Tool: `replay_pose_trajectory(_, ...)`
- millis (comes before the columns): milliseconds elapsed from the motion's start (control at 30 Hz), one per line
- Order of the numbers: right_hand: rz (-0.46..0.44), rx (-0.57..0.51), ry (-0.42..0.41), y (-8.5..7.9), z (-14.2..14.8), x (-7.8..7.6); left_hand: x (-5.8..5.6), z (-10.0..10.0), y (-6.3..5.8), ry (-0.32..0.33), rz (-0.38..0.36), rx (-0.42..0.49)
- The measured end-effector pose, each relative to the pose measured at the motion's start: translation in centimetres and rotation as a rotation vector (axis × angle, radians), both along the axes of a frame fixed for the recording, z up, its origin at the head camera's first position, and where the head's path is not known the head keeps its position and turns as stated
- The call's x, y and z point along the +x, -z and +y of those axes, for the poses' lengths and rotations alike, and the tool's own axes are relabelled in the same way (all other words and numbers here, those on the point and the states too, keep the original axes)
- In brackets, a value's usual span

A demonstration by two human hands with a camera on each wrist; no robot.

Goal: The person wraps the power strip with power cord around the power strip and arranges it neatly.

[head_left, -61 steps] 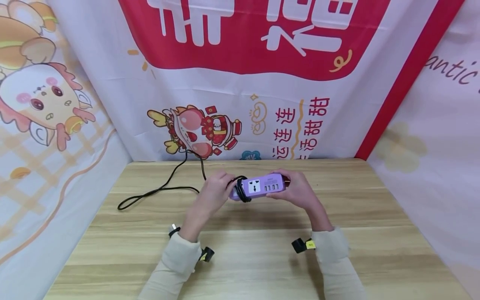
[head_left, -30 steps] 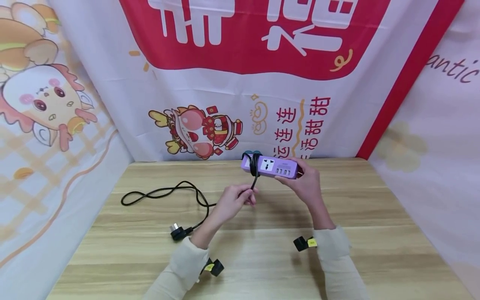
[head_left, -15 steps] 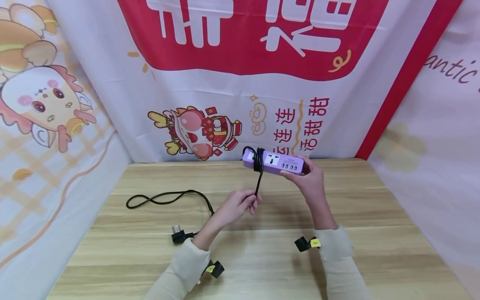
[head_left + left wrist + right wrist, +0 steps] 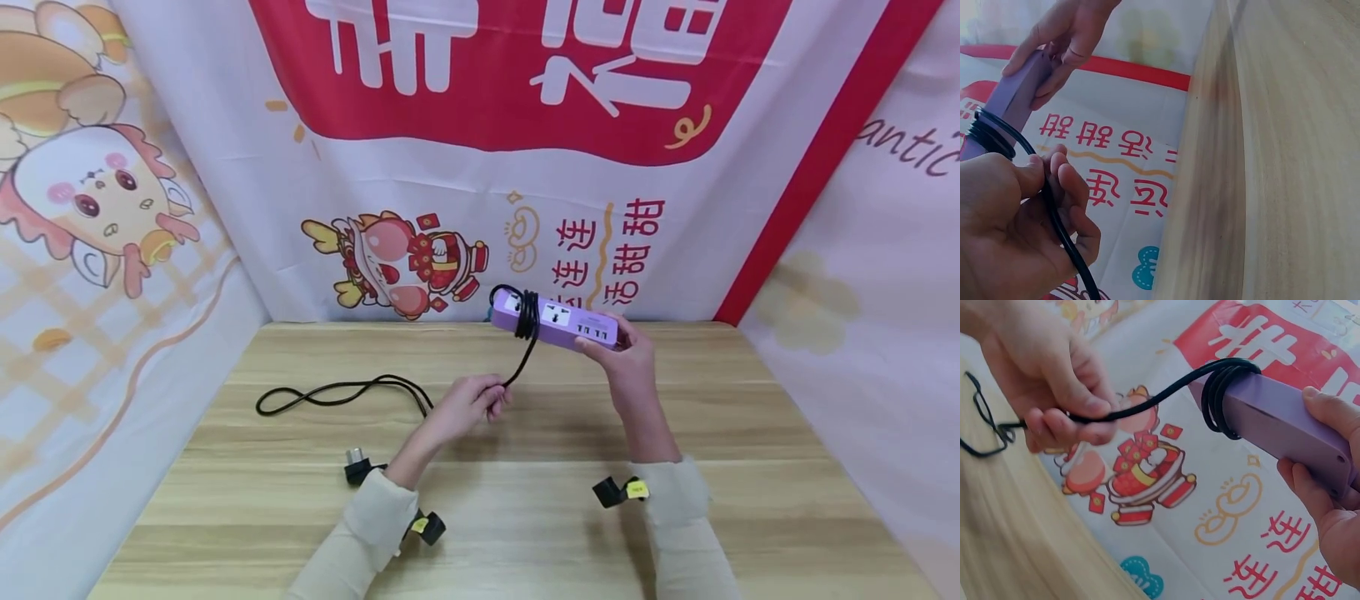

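My right hand point(image 4: 626, 354) grips one end of a purple power strip point(image 4: 562, 333), raised above the table's far edge. Its face shows white sockets and several USB ports. Several turns of black cord point(image 4: 528, 315) wrap the strip's other end, bunched together. Below and left of the strip, my left hand point(image 4: 468, 407) pinches the cord between thumb and fingers. In the right wrist view the cord point(image 4: 1141, 407) runs from the wraps to the left hand point(image 4: 1063, 394). The black three-pin plug point(image 4: 360, 468) is beside the left wrist, and a loose loop point(image 4: 322, 402) lies on the table.
The wooden tabletop point(image 4: 517, 533) spreads under both arms. A printed cloth point(image 4: 450, 183) hangs behind its far edge, with more printed cloth at the left point(image 4: 142, 350) and right point(image 4: 847, 333). A small black camera is strapped to each wrist.
Over two seconds the power strip has risen and moved right. My left hand has left its end, and more cord wraps it. Lately the left hand has shifted slightly left, still pinching the cord.
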State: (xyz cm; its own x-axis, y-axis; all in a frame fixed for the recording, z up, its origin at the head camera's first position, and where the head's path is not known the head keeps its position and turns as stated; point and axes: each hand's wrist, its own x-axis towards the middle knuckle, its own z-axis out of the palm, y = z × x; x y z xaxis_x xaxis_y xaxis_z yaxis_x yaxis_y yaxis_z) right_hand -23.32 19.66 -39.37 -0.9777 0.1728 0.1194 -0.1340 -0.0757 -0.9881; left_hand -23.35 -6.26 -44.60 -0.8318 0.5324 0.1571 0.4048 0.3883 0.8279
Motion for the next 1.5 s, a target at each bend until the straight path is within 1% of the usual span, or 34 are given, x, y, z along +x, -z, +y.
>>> replay_pose_trajectory(133,0.002,-0.041,-0.049,-0.2,-0.4,0.1,-0.5,-0.2,0.1,-0.061,0.015,0.009)
replay_pose_trajectory(200,0.010,-0.041,-0.081,-0.3,-0.6,0.3,-0.6,-0.4,0.2,-0.089,-0.004,0.006)
replay_pose_trajectory(300,0.034,-0.018,-0.139,-0.5,-0.9,0.5,-0.9,-0.7,0.4,-0.123,-0.008,-0.015)
replay_pose_trajectory(367,0.051,0.012,-0.172,-0.5,-1.0,0.7,-1.1,-1.0,0.4,-0.137,0.016,-0.028)
replay_pose_trajectory(433,0.073,0.047,-0.200,-0.6,-1.0,0.8,-1.1,-1.3,0.3,-0.161,0.058,-0.038)
replay_pose_trajectory(600,0.147,0.111,-0.280,-0.5,-1.0,1.0,-1.2,-2.1,0.0,-0.266,0.101,-0.017)
replay_pose_trajectory(667,0.172,0.140,-0.322,-0.4,-0.9,1.0,-1.2,-2.3,0.0,-0.294,0.146,-0.020)
replay_pose_trajectory(767,0.200,0.197,-0.380,-0.3,-0.7,0.9,-1.1,-2.7,0.0,-0.309,0.279,-0.018)
replay_pose_trajectory(833,0.223,0.236,-0.425,-0.2,-0.6,0.9,-1.1,-3.0,-0.1,-0.289,0.336,-0.004)
replay_pose_trajectory(867,0.235,0.256,-0.450,-0.2,-0.5,0.9,-1.1,-3.1,-0.3,-0.277,0.349,0.000)
replay_pose_trajectory(900,0.249,0.278,-0.479,-0.1,-0.5,0.9,-1.1,-3.2,-0.4,-0.261,0.351,0.004)
replay_pose_trajectory(933,0.268,0.298,-0.516,-0.1,-0.4,0.9,-1.2,-3.2,-0.5,-0.242,0.335,0.001)
replay_pose_trajectory(1033,0.302,0.349,-0.617,-0.1,-0.4,0.9,-1.4,-3.5,-0.8,-0.200,0.247,-0.015)
replay_pose_trajectory(1133,0.319,0.397,-0.675,-0.1,-0.5,0.9,-1.6,-3.8,-0.9,-0.199,0.175,-0.036)
replay_pose_trajectory(1267,0.295,0.476,-0.675,0.0,-0.9,1.0,-1.6,-4.2,-1.1,-0.216,0.146,-0.059)
replay_pose_trajectory(1367,0.260,0.542,-0.660,0.0,-1.3,1.0,-1.5,-4.2,-1.2,-0.236,0.148,-0.076)
replay_pose_trajectory(1500,0.228,0.604,-0.637,-0.1,-1.8,1.1,-1.4,-4.2,-1.5,-0.267,0.159,-0.093)
